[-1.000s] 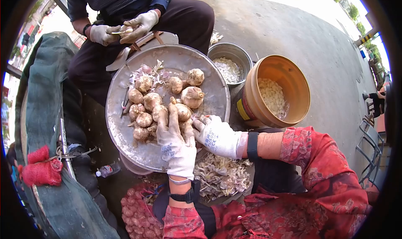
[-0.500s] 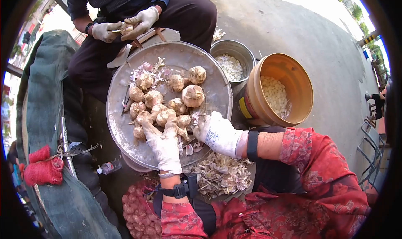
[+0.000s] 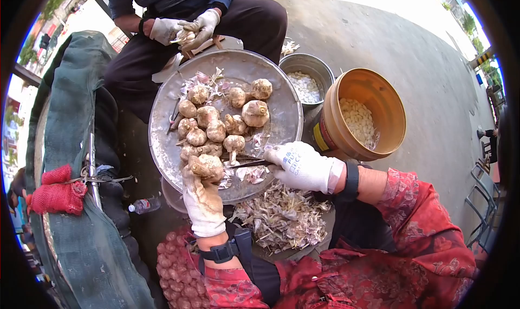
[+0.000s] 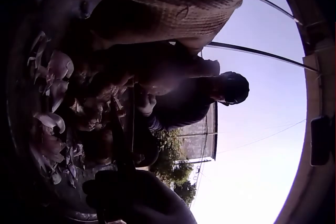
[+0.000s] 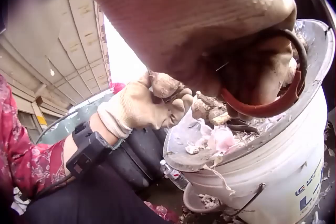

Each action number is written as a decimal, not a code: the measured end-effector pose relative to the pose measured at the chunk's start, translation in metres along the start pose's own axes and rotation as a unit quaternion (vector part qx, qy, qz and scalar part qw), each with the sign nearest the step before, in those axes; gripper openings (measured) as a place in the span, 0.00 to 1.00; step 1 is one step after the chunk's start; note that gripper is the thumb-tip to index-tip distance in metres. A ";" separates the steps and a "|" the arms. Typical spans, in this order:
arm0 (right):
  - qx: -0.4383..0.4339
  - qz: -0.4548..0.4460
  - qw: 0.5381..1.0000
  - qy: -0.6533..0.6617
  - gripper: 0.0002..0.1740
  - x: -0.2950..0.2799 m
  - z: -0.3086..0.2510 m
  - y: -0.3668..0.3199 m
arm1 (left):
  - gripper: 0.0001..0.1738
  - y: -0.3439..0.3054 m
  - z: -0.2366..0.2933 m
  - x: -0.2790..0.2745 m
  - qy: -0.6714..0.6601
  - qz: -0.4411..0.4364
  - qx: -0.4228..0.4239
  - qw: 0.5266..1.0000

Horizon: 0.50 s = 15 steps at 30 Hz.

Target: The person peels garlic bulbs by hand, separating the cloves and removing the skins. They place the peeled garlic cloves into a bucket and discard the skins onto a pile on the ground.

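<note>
My gloved left hand grips a dirty garlic bulb at the near left side of the round metal tray. In the right wrist view that bulb sits in the fingers with its stem end outward. My gloved right hand holds scissors, their dark blades pointing left toward the bulb. A red-and-black handle loops around the right fingers in the right wrist view. More garlic bulbs lie heaped in the tray, with loose skins near the blades.
A person with gloved hands works garlic across the tray. An orange bucket and a metal bucket with peeled cloves stand at right. Garlic skins pile below the tray, beside a red net sack of bulbs.
My left hand has reached among the bulbs, taken one and drawn it left and nearer. The scissors blades now show from my right hand, turned toward that bulb.
</note>
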State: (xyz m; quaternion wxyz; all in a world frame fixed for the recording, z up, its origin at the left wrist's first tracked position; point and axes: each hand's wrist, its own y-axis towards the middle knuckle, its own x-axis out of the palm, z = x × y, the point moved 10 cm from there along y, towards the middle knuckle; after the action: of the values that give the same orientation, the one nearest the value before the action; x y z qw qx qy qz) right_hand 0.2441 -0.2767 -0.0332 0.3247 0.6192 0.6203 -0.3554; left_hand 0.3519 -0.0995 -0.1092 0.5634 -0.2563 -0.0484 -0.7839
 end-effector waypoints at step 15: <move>0.208 -0.064 0.813 0.539 0.17 0.034 -0.005 -0.083 | 0.30 -0.082 -0.016 0.055 -0.015 -0.052 -0.116 0.992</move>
State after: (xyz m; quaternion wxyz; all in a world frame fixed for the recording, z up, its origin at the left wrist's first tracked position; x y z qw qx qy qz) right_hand 0.1606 -0.2526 -0.0556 -0.2221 0.7235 0.6451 -0.1049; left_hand 0.2588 -0.1234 -0.0804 0.4876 -0.3286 0.0214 -0.8086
